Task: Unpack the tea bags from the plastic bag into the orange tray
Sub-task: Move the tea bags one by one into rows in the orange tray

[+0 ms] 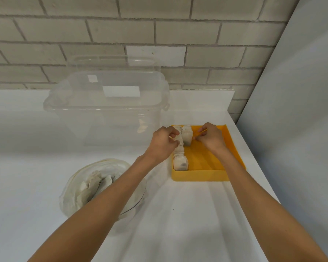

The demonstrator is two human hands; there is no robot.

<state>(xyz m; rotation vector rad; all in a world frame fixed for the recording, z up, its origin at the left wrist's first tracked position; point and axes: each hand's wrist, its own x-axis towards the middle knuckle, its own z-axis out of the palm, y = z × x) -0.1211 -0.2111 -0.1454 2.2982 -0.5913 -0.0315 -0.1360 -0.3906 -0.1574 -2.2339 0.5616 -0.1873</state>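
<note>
Person, two arms in view.
- Left hand (pixel 164 142), right hand (pixel 211 138): bare; nail detail too small to judge.
- Left forearm (pixel 110 197), right forearm (pixel 254 195): bare, smooth, seemingly uncovered along their whole visible length, broadening toward the frame's lower edge.

Clear lidded bin (pixel 106 103) on white counter (pixel 27 186), grey brick wall (pixel 159 31) behind — pale panel (pixel 301 91) at right
</note>
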